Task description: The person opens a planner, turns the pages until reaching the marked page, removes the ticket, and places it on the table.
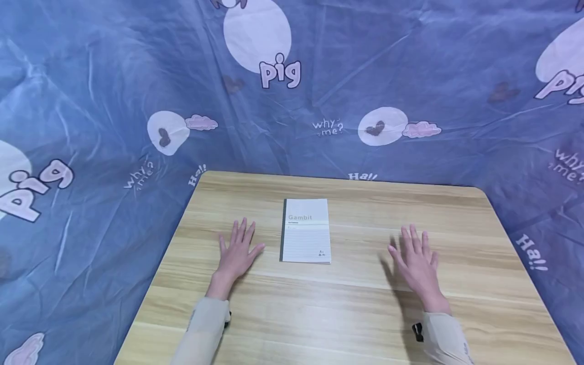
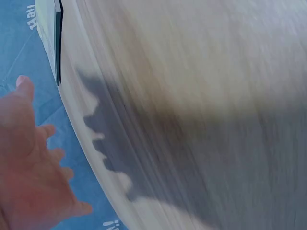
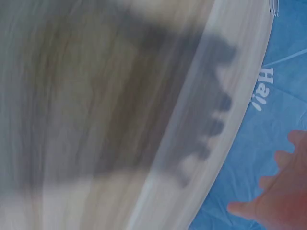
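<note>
A notebook (image 1: pixel 305 231) with a pale cover, a dark spine strip and the word "Gambit" lies flat toward the back of the table. To its left, my left hand (image 1: pixel 237 257) is held palm down over the wood, fingers spread and holding nothing. My right hand (image 1: pixel 418 268) hovers farther off to the right of the notebook, also spread and holding nothing. In the left wrist view the notebook's dark spine (image 2: pixel 58 45) shows beyond the left hand (image 2: pixel 36 158). Part of the right hand (image 3: pixel 283 191) appears in the right wrist view, with its shadow on the wood.
The light wood-grain table (image 1: pixel 328 314) has rounded back corners. A blue printed cloth (image 1: pixel 292 137) hangs behind it and along both sides, close to its edges. Pale sleeves (image 1: pixel 203 324) cover both forearms, and a small black piece (image 1: pixel 417 332) sits by the right cuff.
</note>
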Demonstrator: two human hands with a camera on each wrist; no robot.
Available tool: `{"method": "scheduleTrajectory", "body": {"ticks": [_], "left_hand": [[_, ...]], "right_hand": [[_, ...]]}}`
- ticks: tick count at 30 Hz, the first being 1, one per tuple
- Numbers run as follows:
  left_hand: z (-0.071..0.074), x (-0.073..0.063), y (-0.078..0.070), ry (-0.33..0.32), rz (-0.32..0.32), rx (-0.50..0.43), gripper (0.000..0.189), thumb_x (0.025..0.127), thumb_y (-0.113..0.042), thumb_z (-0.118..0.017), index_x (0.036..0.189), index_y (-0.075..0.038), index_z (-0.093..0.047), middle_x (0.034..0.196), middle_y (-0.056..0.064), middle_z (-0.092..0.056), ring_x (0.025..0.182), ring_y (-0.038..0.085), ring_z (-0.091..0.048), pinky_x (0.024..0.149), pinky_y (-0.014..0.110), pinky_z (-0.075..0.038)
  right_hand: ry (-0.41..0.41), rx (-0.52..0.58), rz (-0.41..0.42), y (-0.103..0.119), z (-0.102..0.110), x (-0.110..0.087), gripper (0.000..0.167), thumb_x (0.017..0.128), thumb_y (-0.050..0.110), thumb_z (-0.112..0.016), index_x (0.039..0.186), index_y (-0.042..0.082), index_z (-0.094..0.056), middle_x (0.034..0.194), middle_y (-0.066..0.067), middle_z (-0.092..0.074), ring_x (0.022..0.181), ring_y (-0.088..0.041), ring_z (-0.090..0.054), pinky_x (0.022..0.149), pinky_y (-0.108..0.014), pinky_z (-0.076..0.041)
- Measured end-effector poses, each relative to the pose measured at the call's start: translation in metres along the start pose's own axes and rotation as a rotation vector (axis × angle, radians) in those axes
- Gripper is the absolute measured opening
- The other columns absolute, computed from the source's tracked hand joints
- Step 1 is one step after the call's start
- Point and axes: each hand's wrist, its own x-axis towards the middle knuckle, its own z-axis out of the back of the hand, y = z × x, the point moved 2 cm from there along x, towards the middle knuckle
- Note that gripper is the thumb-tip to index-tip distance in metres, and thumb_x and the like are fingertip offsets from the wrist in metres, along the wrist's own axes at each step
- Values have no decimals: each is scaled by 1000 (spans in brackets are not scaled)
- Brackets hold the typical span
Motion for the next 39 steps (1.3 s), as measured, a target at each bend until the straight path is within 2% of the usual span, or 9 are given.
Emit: {"method": "scheduleTrajectory", "body": {"ticks": [4, 9, 12, 17, 23, 29, 33, 39], "left_hand": [[-3, 0, -4, 31, 2, -19, 71, 101, -52, -45, 157, -14, -23, 164, 11, -9, 149, 35, -1, 109, 72, 3], [-6, -2, -12, 33, -25, -71, 67, 101, -45, -50, 155, -11, -30, 163, 10, -16, 149, 33, -5, 109, 72, 1], [-8, -4, -18, 35, -46, -81, 66, 100, -42, -53, 154, -10, -32, 162, 9, -18, 149, 31, -7, 110, 72, 0], [-14, -7, -29, 50, -62, -80, 65, 100, -40, -55, 154, -11, -32, 162, 6, -21, 149, 29, -9, 111, 69, 0], [-27, -9, -41, 59, -104, -104, 63, 100, -38, -55, 153, -11, -34, 161, 4, -24, 149, 28, -11, 112, 69, 0], [-36, -8, -49, 74, -131, -101, 62, 100, -38, -54, 153, -12, -35, 161, 3, -24, 149, 28, -12, 112, 69, -1], [-39, -7, -52, 76, -143, -103, 62, 100, -38, -54, 153, -12, -34, 161, 2, -23, 149, 27, -12, 112, 69, -1], [-45, -7, -52, 88, -151, -88, 63, 101, -39, -52, 154, -14, -32, 162, -1, -20, 149, 25, -11, 112, 68, 0]], "right_hand": [[-20, 36, 43, 8, -8, 3, 65, 104, 37, -46, 156, 8, -21, 161, -19, -14, 147, -42, -3, 105, -77, -4], [-51, 94, 78, 21, -21, 7, 55, 102, 27, -55, 145, -4, -41, 144, -31, -42, 134, -51, -32, 104, -71, -26], [-44, 123, 75, 29, -29, 9, 49, 101, 23, -57, 139, -6, -47, 136, -31, -50, 126, -50, -43, 102, -66, -35], [-22, 188, 62, 41, -41, 14, 42, 99, 16, -59, 134, -6, -53, 130, -28, -56, 120, -45, -50, 99, -62, -41], [-20, 282, 92, 60, -59, 20, 35, 94, 4, -64, 126, -8, -58, 112, -23, -66, 94, -34, -67, 81, -46, -56], [8, 395, 75, 81, -81, 24, 32, 90, 2, -69, 119, -8, -63, 100, -16, -71, 85, -26, -68, 75, -34, -58], [39, 453, 25, 89, -93, 27, 29, 89, 2, -70, 116, -7, -66, 92, -11, -71, 79, -20, -65, 70, -24, -55], [84, 530, -72, 94, -102, 27, 26, 87, 2, -72, 112, -6, -68, 86, -9, -70, 68, -16, -61, 57, -20, -51]]}}
